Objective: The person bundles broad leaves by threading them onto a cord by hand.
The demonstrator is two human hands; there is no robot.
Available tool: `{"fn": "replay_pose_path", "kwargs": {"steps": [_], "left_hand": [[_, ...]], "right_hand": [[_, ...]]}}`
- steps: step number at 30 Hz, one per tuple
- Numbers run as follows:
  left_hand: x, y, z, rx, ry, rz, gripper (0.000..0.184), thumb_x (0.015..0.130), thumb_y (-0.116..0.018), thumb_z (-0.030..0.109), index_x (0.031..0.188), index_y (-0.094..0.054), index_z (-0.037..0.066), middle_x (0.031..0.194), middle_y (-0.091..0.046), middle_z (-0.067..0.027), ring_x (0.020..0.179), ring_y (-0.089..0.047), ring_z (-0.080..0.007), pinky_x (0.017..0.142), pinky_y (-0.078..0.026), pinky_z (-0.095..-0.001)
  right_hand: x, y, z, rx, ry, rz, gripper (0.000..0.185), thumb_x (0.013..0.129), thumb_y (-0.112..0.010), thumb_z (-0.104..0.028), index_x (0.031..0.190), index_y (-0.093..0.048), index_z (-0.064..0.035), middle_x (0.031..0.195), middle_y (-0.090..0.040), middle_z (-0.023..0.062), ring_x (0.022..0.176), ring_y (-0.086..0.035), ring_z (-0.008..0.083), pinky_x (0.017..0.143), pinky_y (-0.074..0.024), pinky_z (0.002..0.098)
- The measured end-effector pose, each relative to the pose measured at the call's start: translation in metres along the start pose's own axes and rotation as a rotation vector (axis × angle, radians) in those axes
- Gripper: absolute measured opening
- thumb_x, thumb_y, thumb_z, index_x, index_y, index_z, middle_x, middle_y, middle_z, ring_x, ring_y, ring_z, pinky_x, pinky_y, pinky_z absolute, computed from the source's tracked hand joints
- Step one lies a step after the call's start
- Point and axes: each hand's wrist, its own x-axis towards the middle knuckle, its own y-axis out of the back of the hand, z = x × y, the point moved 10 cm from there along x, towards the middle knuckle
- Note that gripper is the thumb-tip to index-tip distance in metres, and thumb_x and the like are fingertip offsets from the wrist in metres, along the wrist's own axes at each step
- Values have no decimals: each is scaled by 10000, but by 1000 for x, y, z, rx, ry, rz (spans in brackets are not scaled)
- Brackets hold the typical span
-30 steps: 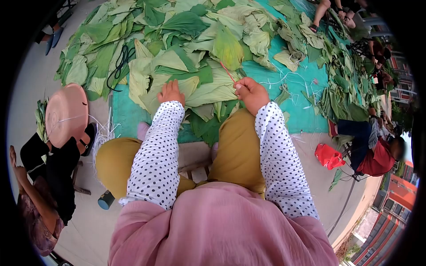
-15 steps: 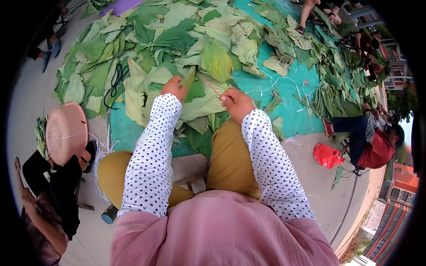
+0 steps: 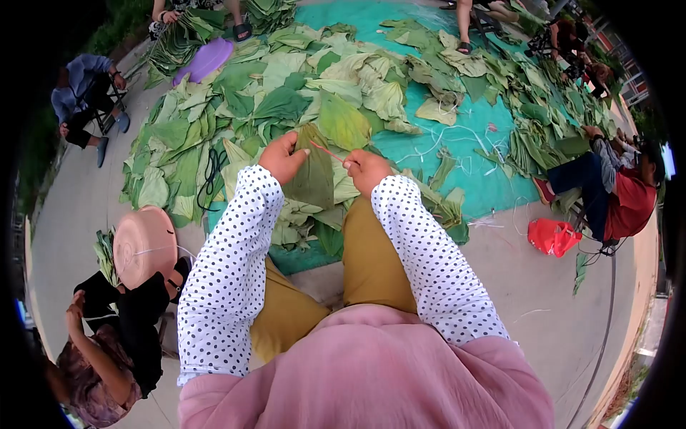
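Observation:
My left hand (image 3: 283,157) pinches the upper edge of a dark green leaf (image 3: 313,171), which hangs down in front of my knees. Close on its right, my right hand (image 3: 367,170) is closed on the end of a thin red stick (image 3: 326,150), whose other end points left across the leaf. Beyond both hands a yellow-green leaf (image 3: 343,121) lies on a wide heap of green leaves (image 3: 279,104), spread over a teal sheet (image 3: 421,154).
A person at the left sits by a pink basin (image 3: 145,248). At the right sits a person in red near a red bag (image 3: 554,237). A purple object (image 3: 206,60) lies at the far left of the heap. White strings (image 3: 457,136) and a dark cord (image 3: 209,179) are beside the leaves.
My left hand has lifted a leaf from the heap and now holds it up. My right hand has come nearer to it with the red stick. The view has tilted up.

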Motion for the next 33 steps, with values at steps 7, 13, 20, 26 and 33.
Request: {"fn": "replay_pose_path", "kwargs": {"steps": [7,13,20,26,33], "left_hand": [[2,2,-12,288,-99,148,224,835,-608,146,1021,-584,22,786,-637,-121,699,-609,-189,647,-461,-329],[-15,-17,40,747,-57,210,230,833,-597,170,1048,-596,90,876,-641,-154,770,-624,-305,681,-485,-386],[-3,-59,2,752,-84,-39,287,824,-577,164,1093,-584,64,974,-647,-145,898,-619,-304,772,-481,-403],[4,-44,-27,-322,389,141,192,877,-565,149,1054,-581,75,937,-629,-39,856,-620,-160,704,-495,-326],[17,-62,-23,-247,283,40,155,898,-601,167,1007,-576,60,917,-646,-43,801,-629,-132,691,-506,-277]], "right_hand": [[3,3,3,-85,-13,12,150,876,-581,-178,924,-623,-42,768,-637,120,712,-602,236,681,-473,357],[7,0,14,-79,-48,39,157,869,-590,-171,936,-622,-33,770,-642,130,732,-620,248,695,-483,358],[10,3,7,-27,9,119,323,858,-597,-120,1161,-523,-37,891,-648,139,825,-633,271,743,-492,365],[7,-3,5,24,-55,-19,425,867,-568,-136,1276,-468,-79,1023,-626,205,963,-604,343,840,-470,400],[-3,15,-25,-74,55,-8,478,790,-676,-253,1234,-537,-143,1090,-489,175,1037,-546,338,898,-458,390]]}}
